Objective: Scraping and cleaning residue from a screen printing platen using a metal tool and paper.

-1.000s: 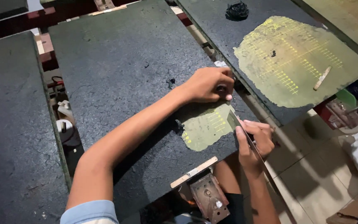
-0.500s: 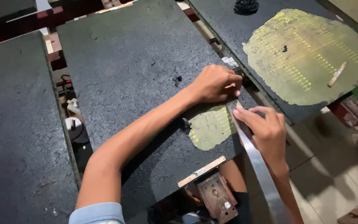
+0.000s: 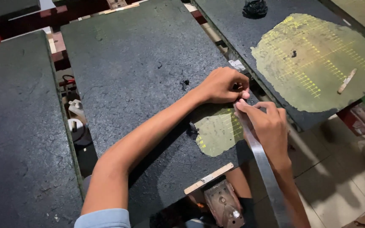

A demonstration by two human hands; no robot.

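While my left hand (image 3: 224, 85) stays curled into a loose fist at the far end of the metal strip (image 3: 262, 162), its fingertips pinching something small that I cannot make out, my right hand (image 3: 267, 126) is closed over the strip just below, thumb and forefinger pressing its top end where the two hands nearly touch. The strip itself runs from that meeting point down along the right edge of the dark surface (image 3: 148, 76), just right of the yellow-green patch (image 3: 217, 131), and slants toward me under my right wrist.

To do this well, I judge I should keep the strip flat and aligned with that right edge, holding firm with the right hand while the left makes only small fingertip adjustments, since any twist would swing the long free end.

Outward from the patch, the surface lies bare and rough to the left and beyond. Right of the patch the edge drops into a narrow gap, then a second dark slab (image 3: 233, 25) with a larger yellow patch (image 3: 317, 63) and a small wooden stick (image 3: 346, 81). Below the patch a wooden slat (image 3: 208, 178) and a metal bracket (image 3: 224, 207) sit at the near edge, so room to move is mostly leftward.
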